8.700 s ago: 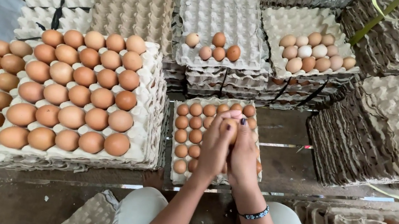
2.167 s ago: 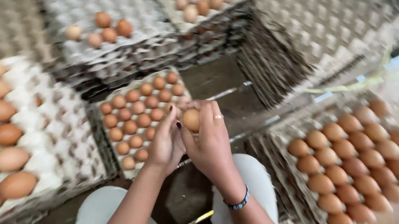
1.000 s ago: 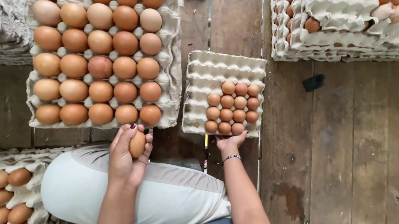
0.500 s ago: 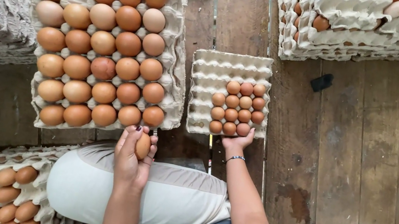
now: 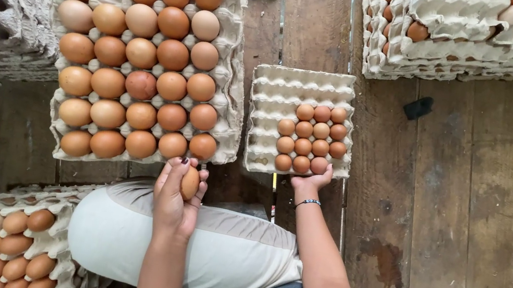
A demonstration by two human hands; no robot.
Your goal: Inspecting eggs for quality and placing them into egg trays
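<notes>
The left hand (image 5: 176,201) has its fingers curled around a brown egg (image 5: 189,183), which stands upright, long axis running from the palm toward the big full tray (image 5: 237,57) just beyond the fingertips. The egg sits at the fingertips, above the knee. The right hand (image 5: 311,179) reaches out to the near edge of the small tray (image 5: 279,92), fingers bent over its nearest egg (image 5: 319,165).

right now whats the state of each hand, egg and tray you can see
left hand: closed around one brown egg, held above the lap
right hand: at the near edge of the small tray, grip unclear
small tray: partly filled, eggs at its right side
big tray: nearly full
lower-left tray: partly filled
top-right trays: stacked, holding eggs
</notes>
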